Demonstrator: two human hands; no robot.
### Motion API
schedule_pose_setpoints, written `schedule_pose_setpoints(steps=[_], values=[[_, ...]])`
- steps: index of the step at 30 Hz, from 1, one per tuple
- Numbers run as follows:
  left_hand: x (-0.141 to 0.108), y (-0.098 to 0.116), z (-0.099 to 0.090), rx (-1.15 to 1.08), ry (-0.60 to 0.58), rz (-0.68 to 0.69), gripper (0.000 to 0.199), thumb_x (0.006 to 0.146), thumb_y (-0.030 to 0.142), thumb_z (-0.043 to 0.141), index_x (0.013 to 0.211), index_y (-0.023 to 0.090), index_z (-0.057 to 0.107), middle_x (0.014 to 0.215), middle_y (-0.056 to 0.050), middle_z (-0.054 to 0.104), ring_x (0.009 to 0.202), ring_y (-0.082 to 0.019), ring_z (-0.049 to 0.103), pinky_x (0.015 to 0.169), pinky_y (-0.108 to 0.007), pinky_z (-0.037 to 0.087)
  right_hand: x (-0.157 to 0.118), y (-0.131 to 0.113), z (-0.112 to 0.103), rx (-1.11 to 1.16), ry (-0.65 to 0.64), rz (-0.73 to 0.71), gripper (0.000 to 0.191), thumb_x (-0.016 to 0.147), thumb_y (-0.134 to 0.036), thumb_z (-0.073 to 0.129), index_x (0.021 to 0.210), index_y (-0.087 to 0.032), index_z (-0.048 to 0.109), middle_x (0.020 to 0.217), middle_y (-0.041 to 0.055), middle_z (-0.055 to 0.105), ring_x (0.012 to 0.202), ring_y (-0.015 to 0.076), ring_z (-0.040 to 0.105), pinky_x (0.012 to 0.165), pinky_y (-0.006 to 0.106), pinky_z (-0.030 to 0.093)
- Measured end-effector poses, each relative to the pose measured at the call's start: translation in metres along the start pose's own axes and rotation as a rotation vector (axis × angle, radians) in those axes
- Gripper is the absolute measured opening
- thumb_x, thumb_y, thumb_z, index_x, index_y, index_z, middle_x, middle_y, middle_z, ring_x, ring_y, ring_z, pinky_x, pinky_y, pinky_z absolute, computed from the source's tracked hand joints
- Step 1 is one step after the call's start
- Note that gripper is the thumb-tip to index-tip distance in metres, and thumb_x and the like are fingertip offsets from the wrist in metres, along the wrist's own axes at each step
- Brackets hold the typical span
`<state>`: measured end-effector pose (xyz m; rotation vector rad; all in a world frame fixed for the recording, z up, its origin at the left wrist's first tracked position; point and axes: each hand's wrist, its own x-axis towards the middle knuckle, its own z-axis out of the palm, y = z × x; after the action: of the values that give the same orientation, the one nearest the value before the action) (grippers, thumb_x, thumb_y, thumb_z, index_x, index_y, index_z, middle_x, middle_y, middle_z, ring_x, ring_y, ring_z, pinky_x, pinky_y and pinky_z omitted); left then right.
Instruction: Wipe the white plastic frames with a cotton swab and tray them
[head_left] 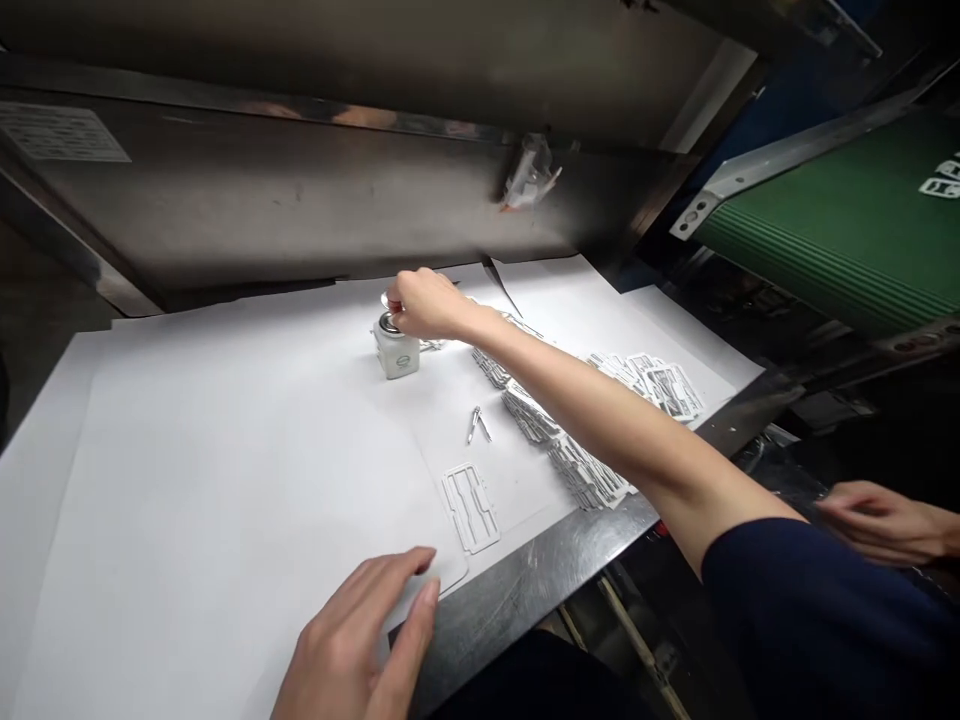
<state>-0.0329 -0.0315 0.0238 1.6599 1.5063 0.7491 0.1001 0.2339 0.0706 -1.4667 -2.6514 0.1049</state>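
A small white square bottle (397, 355) with a dark metal top stands on the white paper (225, 450). At its top is my right hand (424, 303), fingers closed on a small pale item, perhaps a lid or cloth. My left hand (367, 630) hovers near the front edge, thumb and fingers apart, holding nothing. Just beyond it lies a flat white frame-shaped part (471, 508). A small metal tool (478, 425) rests between that part and the bottle. Under and beside my right forearm are stacks of similar parts (589, 470).
More flat parts (671, 390) lie at the right of the paper. A green conveyor belt (832, 220) runs at the upper right. Another person's hand (889, 520) shows at the right edge. A clear plastic bag (529, 175) hangs on the metal back panel (300, 200).
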Motion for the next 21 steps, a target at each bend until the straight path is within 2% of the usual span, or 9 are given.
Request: schedule_pose_setpoints(steps=[1,4,6,10,12,17,21], values=[[0.006,-0.008,0.009,0.056,-0.025,-0.039,0.027,0.082,0.041,0.049,0.100,0.027,0.064,0.102,-0.004,0.065,0.089,-0.022,0.061,0.055,-0.028,0.050,0.000,0.000,0.000,-0.001,0.003,-0.003,0.021,0.071,-0.011,0.049,0.088,-0.014,0.062,0.093,0.0124,0.063,0.082,0.0247,0.057,0.066,0.029,0.038],[0.026,-0.019,0.030,0.248,-0.056,-0.072,0.039,0.084,0.046,0.043,0.107,0.021,0.061,0.099,-0.007,0.062,0.093,-0.024,0.056,0.075,-0.035,0.048,-0.002,0.000,0.001,0.020,0.023,-0.019,0.024,0.071,-0.010,0.048,0.093,-0.013,0.059,0.098,0.0127,0.060,0.083,0.0249,0.057,0.067,0.030,0.039],[0.040,-0.018,0.040,0.374,-0.048,-0.054,0.047,0.084,0.049,0.041,0.112,0.016,0.059,0.096,-0.009,0.060,0.096,-0.026,0.052,0.080,-0.039,0.044,-0.003,0.002,0.001,0.061,0.025,-0.013,0.024,0.072,-0.010,0.048,0.094,-0.013,0.057,0.099,0.0122,0.060,0.084,0.0242,0.056,0.067,0.029,0.040],[0.060,-0.008,0.057,0.551,-0.035,-0.006,0.057,0.082,0.052,0.043,0.118,0.009,0.055,0.094,-0.013,0.054,0.098,-0.030,0.046,0.081,-0.040,0.042,-0.008,0.010,0.000,0.169,0.089,-0.011,0.015,0.073,-0.013,0.050,0.087,-0.015,0.057,0.091,0.0088,0.061,0.080,0.0217,0.055,0.066,0.028,0.038],[0.063,-0.005,0.064,0.587,-0.042,-0.014,0.057,0.081,0.052,0.043,0.118,0.009,0.055,0.096,-0.014,0.052,0.100,-0.032,0.044,0.080,-0.040,0.041,-0.013,0.014,-0.001,0.198,0.143,-0.030,0.009,0.077,-0.018,0.049,0.083,-0.017,0.057,0.085,0.0048,0.061,0.079,0.0190,0.054,0.066,0.025,0.037],[0.069,-0.006,0.068,0.565,-0.073,-0.109,0.061,0.078,0.058,0.041,0.115,0.011,0.054,0.103,-0.016,0.051,0.105,-0.035,0.041,0.082,-0.044,0.039,-0.027,0.023,-0.005,0.207,0.180,0.007,0.017,0.088,-0.025,0.041,0.086,-0.014,0.055,0.075,-0.0045,0.056,0.076,0.0087,0.050,0.072,0.018,0.034],[0.078,-0.006,0.068,0.458,-0.080,-0.165,0.055,0.071,0.059,0.051,0.101,0.013,0.053,0.102,-0.015,0.052,0.103,-0.035,0.045,0.080,-0.043,0.038,-0.039,0.029,-0.012,0.239,0.202,0.007,0.016,0.086,-0.027,0.046,0.084,-0.014,0.056,0.072,-0.0058,0.055,0.071,0.0079,0.048,0.069,0.016,0.033]])
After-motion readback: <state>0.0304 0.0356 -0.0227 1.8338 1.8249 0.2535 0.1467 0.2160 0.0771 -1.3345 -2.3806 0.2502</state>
